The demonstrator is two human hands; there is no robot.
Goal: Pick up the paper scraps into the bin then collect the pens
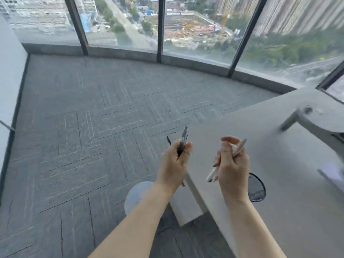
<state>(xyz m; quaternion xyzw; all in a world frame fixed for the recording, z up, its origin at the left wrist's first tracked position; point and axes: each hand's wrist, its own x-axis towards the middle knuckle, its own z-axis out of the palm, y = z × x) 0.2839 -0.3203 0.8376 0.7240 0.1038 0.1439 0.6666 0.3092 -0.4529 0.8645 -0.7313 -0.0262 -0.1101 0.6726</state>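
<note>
Grey carpet fills the left of frame, windows across the top. Lower centre: left hand fisted around a dark pen, tip up. Just right, right hand gripping white pens over the white desk edge. Blurred round bin under the left forearm.

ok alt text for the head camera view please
Two bare hands hold pens over a grey desk edge: the left hand grips a dark pen, the right hand white pens. Beyond lie carpet and windows.
</note>
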